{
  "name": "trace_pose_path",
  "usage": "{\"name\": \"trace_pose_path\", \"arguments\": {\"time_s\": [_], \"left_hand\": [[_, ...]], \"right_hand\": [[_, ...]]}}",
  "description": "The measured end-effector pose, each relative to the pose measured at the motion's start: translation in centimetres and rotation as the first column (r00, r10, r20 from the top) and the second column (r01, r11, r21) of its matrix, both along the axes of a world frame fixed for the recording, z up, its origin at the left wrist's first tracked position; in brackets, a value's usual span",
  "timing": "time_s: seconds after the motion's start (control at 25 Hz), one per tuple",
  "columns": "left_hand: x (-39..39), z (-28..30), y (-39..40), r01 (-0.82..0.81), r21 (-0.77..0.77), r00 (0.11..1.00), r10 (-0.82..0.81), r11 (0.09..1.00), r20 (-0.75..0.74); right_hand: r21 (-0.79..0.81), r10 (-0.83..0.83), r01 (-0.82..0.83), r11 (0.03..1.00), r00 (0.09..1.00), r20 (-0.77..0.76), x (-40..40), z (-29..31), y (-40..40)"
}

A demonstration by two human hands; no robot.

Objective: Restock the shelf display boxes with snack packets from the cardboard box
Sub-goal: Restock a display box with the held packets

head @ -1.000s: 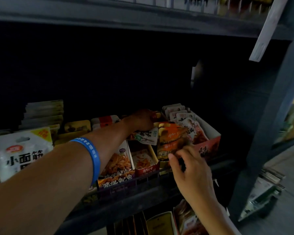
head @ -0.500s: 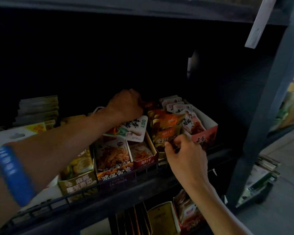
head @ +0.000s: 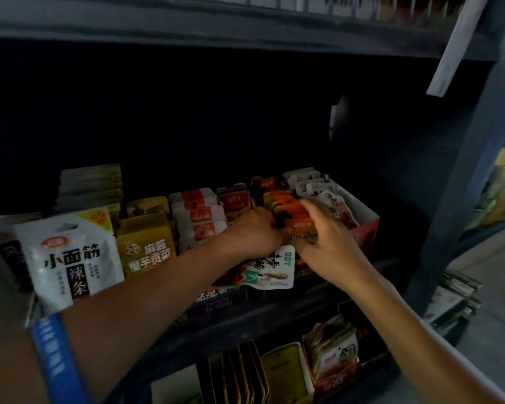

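Nearest the camera, the left hand (head: 255, 233) grips a white packet (head: 267, 271) that hangs below its curled fingers at the shelf (head: 274, 313) front, while the right hand (head: 322, 239) lies just beside it, fingers spread over the orange packets (head: 289, 211) as if pressing that row into place. Behind the hands, the display boxes look largely filled, the red box (head: 365, 225) on the right packed to its back, so restocking seems well along, with the white packet not yet slotted in. The cardboard box is out of sight, so what remains cannot be judged.
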State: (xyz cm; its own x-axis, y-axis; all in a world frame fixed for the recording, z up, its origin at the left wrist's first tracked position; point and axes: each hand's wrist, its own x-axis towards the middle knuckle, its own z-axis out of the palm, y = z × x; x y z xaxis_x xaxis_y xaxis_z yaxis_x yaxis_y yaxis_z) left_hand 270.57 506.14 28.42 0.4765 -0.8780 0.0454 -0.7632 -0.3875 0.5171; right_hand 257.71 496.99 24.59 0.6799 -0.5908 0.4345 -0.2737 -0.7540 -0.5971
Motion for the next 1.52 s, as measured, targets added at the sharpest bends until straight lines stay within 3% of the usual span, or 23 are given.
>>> {"name": "trace_pose_path", "arguments": {"time_s": [0.08, 0.24, 0.32, 0.44, 0.6, 0.72, 0.76, 0.8, 0.88, 0.96, 1.04, 1.16, 1.28, 1.36, 1.44, 1.52], "left_hand": [[0.1, -0.8, 0.0, 0.008, -0.029, 1.000, -0.008, 1.000, -0.011], [0.3, -2.2, -0.3, -0.015, -0.048, 0.996, 0.019, 0.999, 0.084], [0.5, -2.5, -0.3, 0.008, -0.104, 0.994, 0.003, 0.995, 0.108], [0.9, -3.1, -0.3, 0.013, -0.178, 0.993, 0.008, 0.984, 0.118], [1.0, -3.9, -1.2, 0.011, -0.179, 0.994, 0.008, 0.984, 0.107], [0.8, -4.2, -1.9, 0.019, -0.112, 0.994, -0.006, 0.994, 0.112], [0.8, -4.4, -2.0, 0.000, -0.084, 0.990, 0.012, 0.996, 0.137], [0.7, -4.6, -2.0, -0.023, -0.065, 0.984, 0.034, 0.998, 0.173], [0.6, -4.9, -1.7, -0.044, -0.049, 0.972, 0.055, 0.998, 0.230], [0.7, -4.7, -1.6, -0.006, -0.011, 0.985, 0.007, 1.000, 0.174], [1.1, -4.2, -1.7, 0.007, 0.013, 0.994, -0.009, 1.000, 0.106], [1.2, -3.8, -1.5, 0.042, 0.025, 0.997, -0.043, 0.999, 0.069], [-0.3, -3.1, 0.7, -0.030, -0.174, 0.994, 0.011, 0.984, -0.107], [-1.6, -2.4, 2.4, -0.126, -0.360, 0.990, 0.095, 0.924, -0.104], [-2.9, -2.1, 4.0, -0.227, -0.528, 0.974, 0.180, 0.819, -0.140], [-4.0, -2.1, 5.7, -0.305, -0.583, 0.952, 0.217, 0.753, -0.218]], "right_hand": [[0.065, 0.063, -0.058, 0.996, 0.994, -0.084, 0.0, 0.6, -0.2], [-0.081, 0.070, -0.090, 0.993, 0.972, -0.226, 0.9, 1.8, -0.6], [-0.046, 0.077, -0.092, 0.995, 0.962, -0.262, 1.6, 2.7, -0.6], [0.285, 0.149, -0.138, 0.949, 0.989, -0.018, 2.0, 4.2, -1.1], [0.219, 0.184, -0.149, 0.964, 0.972, -0.149, 2.8, 4.6, -1.8], [0.204, 0.130, -0.144, 0.968, 0.988, 0.078, 5.4, 6.2, -2.7], [0.127, 0.127, -0.128, 0.984, 0.992, 0.012, 6.6, 6.7, -3.0], [0.030, 0.121, -0.118, 0.993, 0.978, -0.167, 7.9, 7.0, -3.3], [-0.144, 0.031, -0.114, 0.983, 0.875, -0.484, 9.9, 6.3, -3.6], [-0.139, -0.011, -0.091, 0.986, 0.800, -0.599, 10.6, 5.8, -4.3], [-0.016, 0.021, -0.033, 0.999, 0.880, -0.474, 10.2, 5.8, -5.2], [0.027, -0.023, 0.024, 0.999, 0.998, -0.057, 6.2, 5.8, -5.5], [0.171, -0.120, 0.072, 0.983, 0.949, 0.291, -1.0, 3.7, -1.4], [0.322, -0.066, -0.046, 0.945, 0.943, 0.327, -4.9, 1.3, 3.3], [0.500, 0.139, -0.251, 0.829, 0.958, 0.251, -6.5, 0.2, 8.3], [0.596, 0.276, -0.358, 0.719, 0.934, 0.228, -6.1, -0.1, 11.2]]}}
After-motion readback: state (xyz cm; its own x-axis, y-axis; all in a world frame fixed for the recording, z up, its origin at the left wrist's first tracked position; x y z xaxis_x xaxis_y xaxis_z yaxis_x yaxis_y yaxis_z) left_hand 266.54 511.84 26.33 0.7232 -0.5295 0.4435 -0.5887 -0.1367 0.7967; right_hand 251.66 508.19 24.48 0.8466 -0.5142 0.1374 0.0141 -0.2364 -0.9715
